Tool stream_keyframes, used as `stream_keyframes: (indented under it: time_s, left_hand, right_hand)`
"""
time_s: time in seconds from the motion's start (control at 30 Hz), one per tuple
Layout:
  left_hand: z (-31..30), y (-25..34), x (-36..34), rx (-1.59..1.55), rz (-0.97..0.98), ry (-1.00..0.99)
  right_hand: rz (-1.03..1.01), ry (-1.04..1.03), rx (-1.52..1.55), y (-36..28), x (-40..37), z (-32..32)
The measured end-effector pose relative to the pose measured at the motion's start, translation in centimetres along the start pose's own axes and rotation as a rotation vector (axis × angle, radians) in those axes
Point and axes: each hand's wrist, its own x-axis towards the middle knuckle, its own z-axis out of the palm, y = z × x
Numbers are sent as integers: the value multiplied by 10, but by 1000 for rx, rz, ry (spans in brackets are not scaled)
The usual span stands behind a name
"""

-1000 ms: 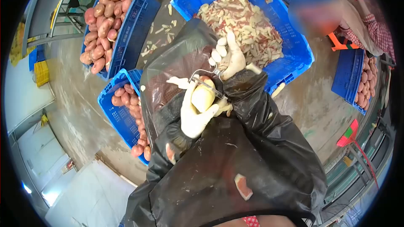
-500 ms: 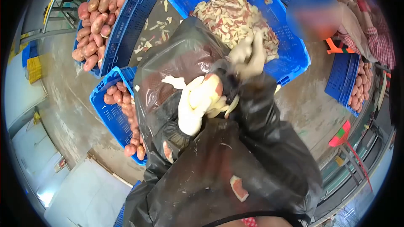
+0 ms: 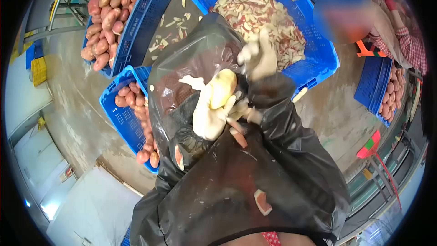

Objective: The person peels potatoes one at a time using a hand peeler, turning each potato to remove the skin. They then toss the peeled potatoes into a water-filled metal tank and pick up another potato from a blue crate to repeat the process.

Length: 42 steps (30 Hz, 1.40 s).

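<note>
My left hand (image 3: 207, 120), in a pale glove, is wrapped round a mostly peeled potato (image 3: 223, 87) above my lap. To its upper right is my right hand (image 3: 263, 59), also gloved and partly blurred, apart from the potato, with its fingers curled and thumb raised. What it holds, if anything, I cannot make out. Blurred potato peelings (image 3: 238, 137) lie or fall just below the potato. A black plastic apron (image 3: 218, 177) covers my lap, with a piece of peel (image 3: 262, 202) stuck on it.
A blue crate (image 3: 314, 64) of peelings stands ahead. Unpeeled potatoes fill a blue crate (image 3: 143, 23) at upper left and lie in another crate (image 3: 119, 114) at left. At right are a person's checked sleeve (image 3: 409, 48), a potato crate (image 3: 369, 84) and a red dustpan (image 3: 369, 145).
The potato has turned in my left hand, and its red skin patch no longer shows. My right hand has shifted slightly left. Blurred peelings now appear below the potato.
</note>
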Motion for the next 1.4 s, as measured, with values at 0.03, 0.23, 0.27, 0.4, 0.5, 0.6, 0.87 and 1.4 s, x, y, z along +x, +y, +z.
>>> stream_keyframes:
  time_s: [0.03, 0.23, 0.27, 0.4, 0.5, 0.6, 0.87, 1.4]
  left_hand:
    - [4, 1, 2, 11, 6, -23]
    - [8, 6, -23, 306, 226, -176]
    - [-3, 12, -24, 593, 396, -255]
    - [3, 49, -29, 697, 274, -232]
    - [-6, 47, -15, 783, 219, -363]
    - [11, 30, -15, 748, 124, -360]
    - [-32, 73, 13, 1117, 745, -98]
    - [-24, 14, 11, 650, 387, -359]
  right_hand:
    - [138, 115, 346, 5, 42, -31]
    - [-122, -128, -49, -61, -17, 9]
    - [-496, -162, -672, -77, -23, 8]
    - [-163, -582, -1264, -102, -32, 19]
    - [-196, -743, -1727, -60, -47, -18]
    - [-183, -871, -1779, -66, -47, -4]
    - [-684, -703, -1711, -40, -2, 30]
    - [-126, -1197, -1987, -72, -167, -14]
